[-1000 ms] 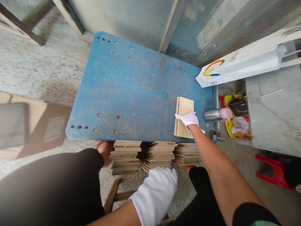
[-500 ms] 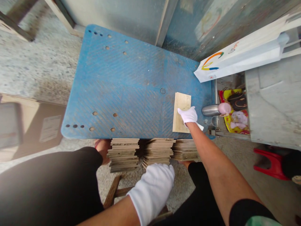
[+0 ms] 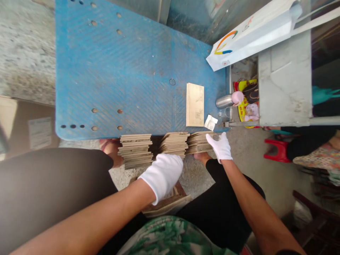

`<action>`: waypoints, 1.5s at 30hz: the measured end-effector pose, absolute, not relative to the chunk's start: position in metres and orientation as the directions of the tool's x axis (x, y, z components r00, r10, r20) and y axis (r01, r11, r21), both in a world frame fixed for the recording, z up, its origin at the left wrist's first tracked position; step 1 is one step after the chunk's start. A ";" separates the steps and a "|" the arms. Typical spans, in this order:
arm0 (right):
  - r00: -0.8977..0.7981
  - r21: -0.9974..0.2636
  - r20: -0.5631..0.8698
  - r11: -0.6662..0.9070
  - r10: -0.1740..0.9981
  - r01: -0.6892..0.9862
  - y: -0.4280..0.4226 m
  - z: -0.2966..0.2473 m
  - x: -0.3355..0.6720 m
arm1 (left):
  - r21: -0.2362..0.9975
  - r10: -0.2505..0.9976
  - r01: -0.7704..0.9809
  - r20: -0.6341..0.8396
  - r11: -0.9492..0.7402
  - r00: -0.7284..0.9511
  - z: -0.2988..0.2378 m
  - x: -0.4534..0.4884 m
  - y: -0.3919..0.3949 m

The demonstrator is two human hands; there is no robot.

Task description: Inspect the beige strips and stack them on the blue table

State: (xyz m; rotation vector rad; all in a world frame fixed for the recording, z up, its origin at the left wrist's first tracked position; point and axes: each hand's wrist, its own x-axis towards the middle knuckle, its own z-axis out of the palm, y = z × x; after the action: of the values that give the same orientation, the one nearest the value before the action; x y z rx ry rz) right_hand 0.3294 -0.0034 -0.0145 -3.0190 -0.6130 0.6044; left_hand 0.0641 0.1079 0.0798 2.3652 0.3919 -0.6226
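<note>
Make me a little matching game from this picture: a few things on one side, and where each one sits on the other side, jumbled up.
Things:
1. single tile
2. right hand
3. left hand
4. metal flask

Places:
A. on the rightmost stack of tiles
B. lying flat on the blue platform
C. beyond the platform's right edge, beside a pink cup
D. just below the middle stack of tiles

Pairs: 1-B, 2-A, 3-D, 4-C
</note>
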 end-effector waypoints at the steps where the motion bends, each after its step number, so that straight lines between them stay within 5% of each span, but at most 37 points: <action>1: 0.857 -0.052 -0.387 -0.936 0.341 0.349 -0.017 -0.014 0.320 | 0.511 0.118 0.418 -0.519 -0.751 0.847 0.081 0.063 0.106; 5: 0.836 0.045 -0.463 -0.934 0.296 0.355 -0.054 -0.027 0.284 | 0.510 0.124 0.405 -0.497 -0.759 0.859 0.082 0.061 0.097; 28: 0.903 -0.027 -0.289 -0.946 0.317 0.323 -0.058 -0.070 0.261 | 0.492 0.052 0.382 -0.560 -0.782 0.827 0.070 0.065 0.083; 35: 0.940 0.024 -0.202 -0.958 0.274 0.285 -0.037 -0.007 0.264 | 0.546 -0.016 0.314 -0.516 -0.776 0.857 0.076 0.071 0.092; 39: 0.942 0.034 -0.223 -0.964 0.250 0.264 -0.023 0.054 0.284 | 0.598 0.048 0.314 -0.417 -0.738 0.907 0.069 0.071 0.092; 45: 0.896 -0.087 -0.237 -0.927 0.375 0.365 -0.015 0.123 0.307 | 0.717 0.228 0.305 -0.206 -0.627 0.952 0.052 0.079 0.086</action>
State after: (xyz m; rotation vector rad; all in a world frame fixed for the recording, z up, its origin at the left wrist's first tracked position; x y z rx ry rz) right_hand 0.3073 -0.0153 0.1227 -3.0198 -0.5890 0.3900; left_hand 0.0785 0.0857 0.0515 2.2726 0.3733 -0.1209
